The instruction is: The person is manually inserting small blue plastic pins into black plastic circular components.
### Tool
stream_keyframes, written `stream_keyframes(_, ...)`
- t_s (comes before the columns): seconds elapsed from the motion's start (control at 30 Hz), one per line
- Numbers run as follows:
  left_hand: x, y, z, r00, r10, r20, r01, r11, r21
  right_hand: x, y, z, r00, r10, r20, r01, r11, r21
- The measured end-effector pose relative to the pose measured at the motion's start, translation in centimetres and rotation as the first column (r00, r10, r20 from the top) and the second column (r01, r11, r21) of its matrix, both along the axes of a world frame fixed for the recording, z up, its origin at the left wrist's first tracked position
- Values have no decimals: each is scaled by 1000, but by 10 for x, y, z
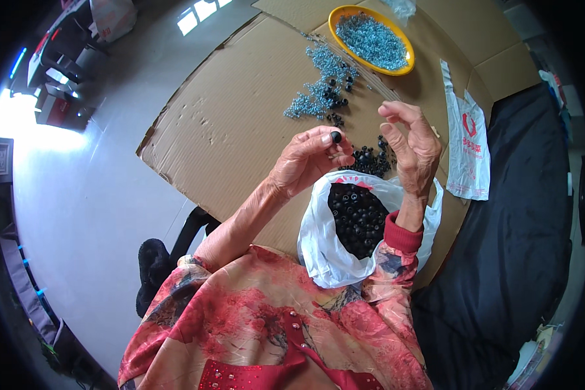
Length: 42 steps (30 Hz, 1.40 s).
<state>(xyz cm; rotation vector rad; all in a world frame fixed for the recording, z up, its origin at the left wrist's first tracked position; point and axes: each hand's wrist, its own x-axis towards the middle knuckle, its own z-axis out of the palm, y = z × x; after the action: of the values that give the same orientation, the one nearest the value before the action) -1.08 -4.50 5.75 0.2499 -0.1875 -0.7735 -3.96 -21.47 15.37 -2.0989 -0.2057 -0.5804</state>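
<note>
Left hand (305, 155): grasping one black bead (336, 137) between the tips of thumb and forefinger, the other fingers curled loosely.
Right hand (415, 149): released, thumb and forefinger apart; nothing shows in it, though something as fine as a thread would be too small to tell.
Bead's place: held up over the brown cardboard worktop (221, 130), on the side facing the right hand, near the far rim of the white plastic bag (320, 250).
Pinch: best kept light and on the bead's sides, I judge, since a small round thing can squirt out under hard pressure.
Turning: rolling it between the fingertips should bring any hole into sight without shifting the grip.
Cuff: the right sleeve's red cuff (404, 234) lies over the bag's side; a slightly raised forearm would likely avoid dragging the rim.
Held bead's look: dark and rounded; its hole cannot be made out.
Bagged beads (359, 224): black, heaped, some showing ring-like openings.
Loose black beads (368, 162): piled beyond the bag, of mixed sizes.
Blue-grey beads (318, 91): much smaller, scattered farther off, with more in the yellow dish (333, 26).
</note>
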Motion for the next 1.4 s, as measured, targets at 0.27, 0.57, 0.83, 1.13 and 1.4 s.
stream_keyframes(0.27, 3, 1, -7, 999, 12, 32, -12, 1000, 12, -3, 24, -15, 990, 131, -56, -136, 985, -102)
stream_keyframes(0.57, -7, -11, 1, 963, 5, -268, 9, 999, 53, 9, 25, -40, 982, 189, 23, -175, 945, -275)
stream_keyframes(0.83, 14, 5, -11, 985, 109, -131, -91, 986, 138, 18, -30, -37, 982, -144, -120, 156, 983, 95)
stream_keyframes(1.13, 9, 7, -36, 975, 117, -187, -69, 967, 244, 15, -20, -107, 972, -16, -234, -73, 927, -367)
stream_keyframes(1.4, 11, 5, -43, 977, 118, -175, -72, 966, 249, 27, -16, -118, 959, -3, -284, -141, 863, -485)
